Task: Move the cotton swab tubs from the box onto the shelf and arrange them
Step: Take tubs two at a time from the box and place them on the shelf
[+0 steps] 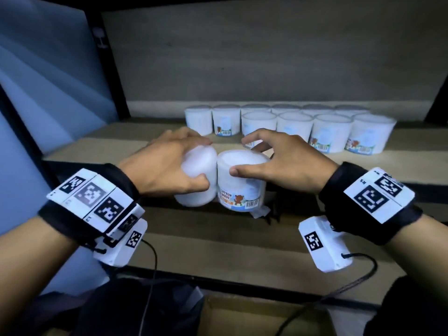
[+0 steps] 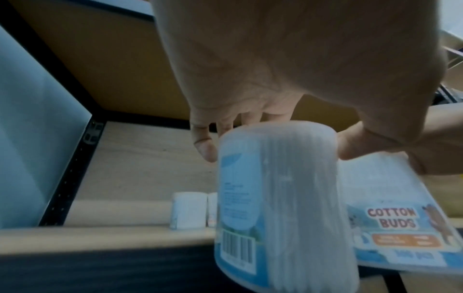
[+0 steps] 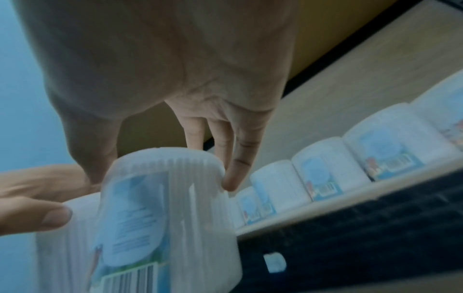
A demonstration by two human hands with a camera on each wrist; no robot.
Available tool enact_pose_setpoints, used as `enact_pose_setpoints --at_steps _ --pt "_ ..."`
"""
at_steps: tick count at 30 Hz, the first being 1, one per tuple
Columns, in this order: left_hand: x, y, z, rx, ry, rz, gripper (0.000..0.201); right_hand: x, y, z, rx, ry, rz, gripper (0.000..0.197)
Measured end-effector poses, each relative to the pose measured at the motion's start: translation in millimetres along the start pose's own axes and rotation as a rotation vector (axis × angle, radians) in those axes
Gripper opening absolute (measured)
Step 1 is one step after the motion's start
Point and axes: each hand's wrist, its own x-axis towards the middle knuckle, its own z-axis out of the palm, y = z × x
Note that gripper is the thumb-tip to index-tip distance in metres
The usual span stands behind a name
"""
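Observation:
Two white cotton swab tubs are held side by side and touching, just in front of the shelf board [image 1: 116,146]. My left hand [image 1: 204,162] grips the left tub [image 1: 197,180] from above, tilted slightly; its barcode side shows in the left wrist view [image 2: 275,198]. My right hand [image 1: 252,156] grips the right tub [image 1: 240,185] by its top rim, the "Cotton Buds" label facing me. In the right wrist view my right hand's fingers [image 3: 233,176] curl over that tub [image 3: 162,218]. Several tubs [image 1: 293,126] stand in two rows at the back of the shelf.
The shelf tubs fill the back middle and right; bare board lies in front of them and to the left. A black upright post [image 1: 106,59] bounds the shelf on the left. A lower shelf board [image 1: 218,246] sits beneath, and an open cardboard box [image 1: 242,316] lies below it.

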Motion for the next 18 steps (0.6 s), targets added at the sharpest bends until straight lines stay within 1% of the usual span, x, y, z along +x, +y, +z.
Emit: enact_pose_setpoints --at_steps 4,10,14,18 --pt "20.3 -9.4 -26.4 0.038 0.030 0.030 0.085 21.1 -17.5 -10.3 -0.020 0.076 -0.024 0.070" --pt "46.9 -23.1 -45.0 0.040 -0.017 -0.004 0.096 55.5 -30.6 -7.4 -0.053 0.174 0.004 0.077" --pt "62.2 -31.6 -44.3 0.018 -0.046 -0.043 0.087 73.7 -35.2 1.9 -0.090 0.209 0.030 0.076" --pt "76.8 -41.5 -37.5 0.015 -0.081 -0.079 0.083 85.1 -36.7 10.8 -0.108 0.206 0.060 0.075"
